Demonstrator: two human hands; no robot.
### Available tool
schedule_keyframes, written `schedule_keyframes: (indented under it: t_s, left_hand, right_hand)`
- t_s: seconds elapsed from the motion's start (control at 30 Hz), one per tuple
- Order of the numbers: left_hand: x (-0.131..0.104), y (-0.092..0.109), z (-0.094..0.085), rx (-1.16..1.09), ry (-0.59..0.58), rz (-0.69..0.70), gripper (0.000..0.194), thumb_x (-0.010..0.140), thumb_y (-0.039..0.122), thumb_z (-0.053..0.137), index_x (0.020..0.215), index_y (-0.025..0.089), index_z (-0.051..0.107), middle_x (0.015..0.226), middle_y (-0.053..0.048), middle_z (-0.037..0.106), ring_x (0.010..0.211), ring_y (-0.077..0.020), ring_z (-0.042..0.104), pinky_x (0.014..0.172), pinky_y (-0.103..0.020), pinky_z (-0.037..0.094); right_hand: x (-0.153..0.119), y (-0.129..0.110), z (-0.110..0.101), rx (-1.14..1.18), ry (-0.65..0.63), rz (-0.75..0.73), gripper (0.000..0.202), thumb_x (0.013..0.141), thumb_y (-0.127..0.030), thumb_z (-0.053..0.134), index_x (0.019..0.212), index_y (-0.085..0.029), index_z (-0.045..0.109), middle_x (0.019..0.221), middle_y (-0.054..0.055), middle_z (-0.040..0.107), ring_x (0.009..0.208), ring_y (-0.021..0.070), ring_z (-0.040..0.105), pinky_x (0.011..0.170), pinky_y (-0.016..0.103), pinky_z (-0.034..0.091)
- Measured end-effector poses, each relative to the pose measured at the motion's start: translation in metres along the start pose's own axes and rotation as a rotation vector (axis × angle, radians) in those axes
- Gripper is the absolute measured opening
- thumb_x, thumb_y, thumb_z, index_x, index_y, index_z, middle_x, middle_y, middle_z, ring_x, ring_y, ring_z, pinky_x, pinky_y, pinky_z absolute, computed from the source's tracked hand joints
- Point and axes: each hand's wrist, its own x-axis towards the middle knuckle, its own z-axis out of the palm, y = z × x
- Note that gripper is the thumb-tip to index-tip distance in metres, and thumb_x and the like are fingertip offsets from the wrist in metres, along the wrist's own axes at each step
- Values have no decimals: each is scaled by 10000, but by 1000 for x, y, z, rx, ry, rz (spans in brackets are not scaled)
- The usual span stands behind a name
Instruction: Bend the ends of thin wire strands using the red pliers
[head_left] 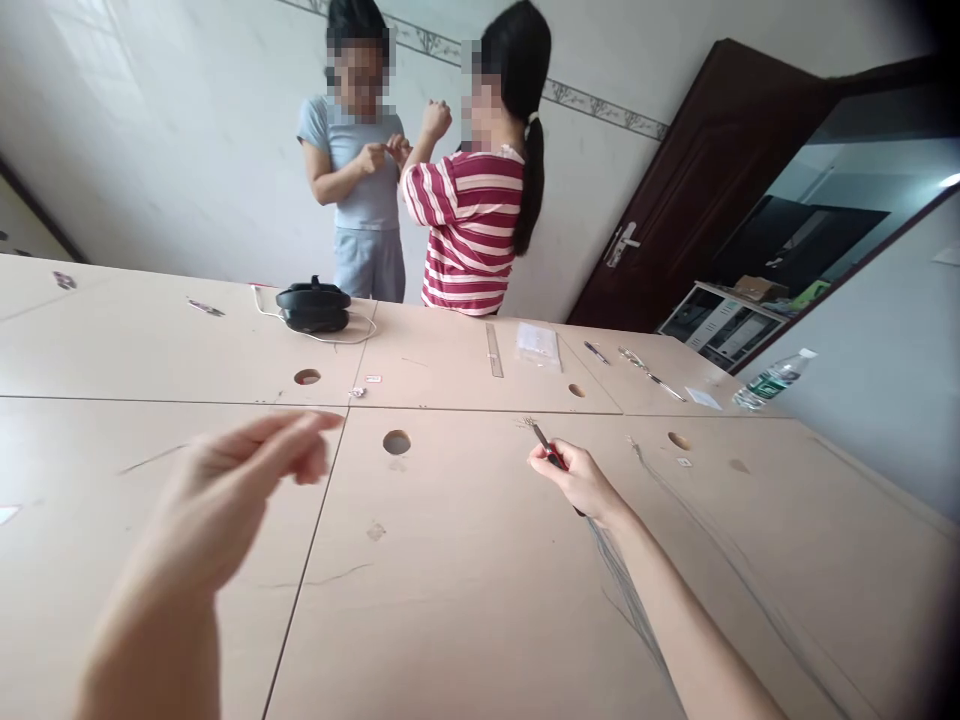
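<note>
My right hand grips a slim tool with a dark, partly red handle and a metal tip; its exact kind is unclear. The tip touches or hovers over a few tiny pale bits on the table. From beneath this hand a bundle of grey strands runs toward the near edge, partly behind my forearm. My left hand is raised above the table at left, slightly blurred, thumb and fingers pressed together. Whether anything is pinched there is too small to see. A thin strand shows beside it.
Two people stand beyond the table. On it are a black headset-like device with a white cable, a ruler, a plastic packet, a pen and a water bottle. More grey strands lie at right. Round holes pierce the tabletop.
</note>
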Motion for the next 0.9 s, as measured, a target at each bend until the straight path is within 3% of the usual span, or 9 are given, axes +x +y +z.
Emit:
schedule_keyframes:
  t_s: [0.07, 0.17, 0.33, 0.53, 0.9]
  left_hand:
    - [-2, 1, 17, 92, -149, -44, 242, 783, 472, 731, 754, 235, 769, 589, -8, 601, 631, -147, 550, 627, -243, 465]
    - [-5, -1, 40, 137, -285, -100, 300, 818, 514, 677, 772, 232, 771, 615, -18, 604, 632, -152, 536, 629, -255, 452]
    - [-8, -2, 52, 119, -436, -161, 337, 854, 535, 617, 854, 231, 763, 643, -24, 613, 643, -159, 526, 627, -266, 436]
    - [-6, 0, 59, 71, -569, -184, 342, 880, 491, 603, 770, 198, 742, 611, -18, 591, 607, -141, 493, 643, -265, 429]
    - [-5, -3, 63, 144, -577, -159, 398, 894, 466, 576, 608, 199, 650, 613, -29, 578, 616, -155, 506, 629, -264, 425]
  right_hand:
    - [-4, -31, 10, 28, -3, -68, 201, 813, -415, 649, 832, -215, 629, 787, 11, 574, 709, 170, 465, 667, 305, 361]
    - [-14, -73, 31, 128, -43, -175, 212, 835, -436, 651, 865, -226, 659, 823, 25, 588, 745, 180, 490, 685, 308, 386]
    - [-24, -112, 64, 409, -163, -253, 156, 816, -375, 696, 899, -245, 673, 905, 18, 636, 743, 156, 490, 730, 306, 417]
    - [-21, -119, 77, 487, -230, -214, 141, 807, -362, 701, 836, -226, 677, 695, -22, 497, 669, 137, 439, 673, 290, 405]
    - [-24, -118, 83, 560, -237, -181, 146, 807, -324, 722, 803, -218, 622, 714, -18, 578, 707, 149, 570, 707, 313, 491]
